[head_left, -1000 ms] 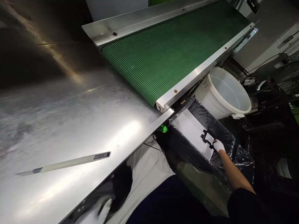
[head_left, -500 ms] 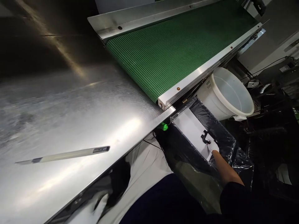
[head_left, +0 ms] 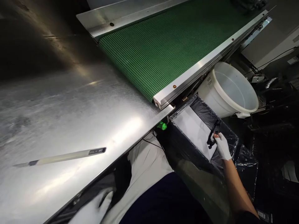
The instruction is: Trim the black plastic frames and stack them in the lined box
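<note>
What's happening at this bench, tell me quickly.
A person stands at a steel table beside a green conveyor belt. Their gloved right hand grips a small black part over a bin lined with black plastic, where a white sheet lies. The gloved left hand rests low at the table's near edge, holding nothing visible. A white bucket sits past the bin, and a long pale strip lies on the table.
</note>
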`<state>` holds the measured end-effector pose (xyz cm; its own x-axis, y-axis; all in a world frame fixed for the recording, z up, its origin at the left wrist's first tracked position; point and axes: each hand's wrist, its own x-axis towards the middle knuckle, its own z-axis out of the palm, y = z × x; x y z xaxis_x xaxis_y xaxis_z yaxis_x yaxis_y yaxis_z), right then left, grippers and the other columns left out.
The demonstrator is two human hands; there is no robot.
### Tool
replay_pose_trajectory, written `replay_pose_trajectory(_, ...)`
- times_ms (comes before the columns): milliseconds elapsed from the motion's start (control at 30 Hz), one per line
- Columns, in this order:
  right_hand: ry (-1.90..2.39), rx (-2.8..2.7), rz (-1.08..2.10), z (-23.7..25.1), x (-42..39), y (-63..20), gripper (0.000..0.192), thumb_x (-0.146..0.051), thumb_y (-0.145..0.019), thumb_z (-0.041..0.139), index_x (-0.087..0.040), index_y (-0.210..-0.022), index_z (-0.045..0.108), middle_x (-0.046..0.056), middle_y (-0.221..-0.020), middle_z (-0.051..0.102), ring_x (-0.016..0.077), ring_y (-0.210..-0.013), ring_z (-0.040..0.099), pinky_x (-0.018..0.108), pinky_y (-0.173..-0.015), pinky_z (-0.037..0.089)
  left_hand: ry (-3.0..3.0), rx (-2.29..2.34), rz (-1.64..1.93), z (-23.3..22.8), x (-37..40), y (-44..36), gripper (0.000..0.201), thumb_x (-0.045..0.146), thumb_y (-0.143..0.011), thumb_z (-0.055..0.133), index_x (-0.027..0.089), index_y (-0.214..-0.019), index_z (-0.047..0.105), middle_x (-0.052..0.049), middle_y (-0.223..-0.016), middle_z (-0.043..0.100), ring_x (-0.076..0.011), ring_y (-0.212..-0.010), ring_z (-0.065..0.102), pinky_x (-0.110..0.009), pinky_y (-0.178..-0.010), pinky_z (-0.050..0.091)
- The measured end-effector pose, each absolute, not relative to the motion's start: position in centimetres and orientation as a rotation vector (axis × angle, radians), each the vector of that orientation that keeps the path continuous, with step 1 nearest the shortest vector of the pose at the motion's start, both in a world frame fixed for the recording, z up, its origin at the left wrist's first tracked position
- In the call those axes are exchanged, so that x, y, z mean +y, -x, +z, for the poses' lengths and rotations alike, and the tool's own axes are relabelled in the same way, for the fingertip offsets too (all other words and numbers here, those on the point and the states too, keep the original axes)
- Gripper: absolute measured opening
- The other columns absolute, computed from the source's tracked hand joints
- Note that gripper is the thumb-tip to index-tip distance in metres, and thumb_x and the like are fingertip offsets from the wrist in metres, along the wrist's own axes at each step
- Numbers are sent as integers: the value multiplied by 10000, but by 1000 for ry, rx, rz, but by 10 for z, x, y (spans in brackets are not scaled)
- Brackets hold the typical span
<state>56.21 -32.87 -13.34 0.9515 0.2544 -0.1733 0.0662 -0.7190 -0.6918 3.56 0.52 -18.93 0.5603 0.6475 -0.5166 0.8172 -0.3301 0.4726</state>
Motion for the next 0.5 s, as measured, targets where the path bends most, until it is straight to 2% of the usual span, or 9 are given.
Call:
replay_pose_trajectory(133, 2035, -403, 509, -68, -290, -480, 730, -875, -876, 661, -227, -1212, 641, 47, -1003, 700, 194, -798, 667, 323, -724, 565, -1934, 1194, -146, -130, -19, -64, 572, 649, -978, 444, 257, -1191, 802, -76, -1281, 838, -353, -1228, 776, -459, -1129, 600)
replay_pose_trajectory(200, 1722, -485, 811, -43, -258, -434, 773, -876, -759, 808, -225, -1143, 643, 29, -914, 671, 177, -697, 638, 307, -632, 532, -1814, 1166, -76, -93, -36, -81, 569, 680, -953, 495, 275, -1212, 799, -63, -1317, 819, -341, -1251, 758, -471, -1162, 584)
replay_pose_trajectory(233, 1587, -506, 975, -34, -239, -412, 799, -866, -685, 870, -223, -1101, 642, 20, -890, 662, 170, -672, 629, 302, -612, 524, -1734, 1148, -84, -75, -45, -89, 542, 666, -932, 539, 293, -1232, 794, -53, -1323, 813, -335, -1244, 759, -466, -1121, 615)
replay_pose_trajectory(300, 1403, -519, 1228, -22, -203, -371, 826, -832, -573, 939, -212, -1033, 645, 28, -909, 675, 168, -700, 636, 302, -636, 535, -1607, 1071, -20, -44, -62, -99, 517, 508, -855, 646, 306, -1319, 754, -48, -1350, 792, -318, -1254, 750, -446, -1116, 622)
replay_pose_trajectory(400, 1284, -539, 1431, -16, -159, -322, 776, -778, -543, 977, -198, -947, 656, 28, -912, 675, 166, -765, 624, 292, -690, 541, -1518, 955, 63, -12, -81, -101, 791, 248, -680, 725, 355, -1462, 662, -24, -1511, 696, -311, -1401, 660, -436, -1215, 547)
replay_pose_trajectory(500, 1237, -535, 1544, -15, -135, -290, 727, -738, -564, 998, -199, -890, 635, -4, -837, 627, 150, -743, 580, 272, -666, 516, -1436, 991, 105, 3, -90, -91, 869, 211, -669, 755, 408, -1505, 623, -5, -1592, 627, -329, -1491, 578, -495, -1271, 486)
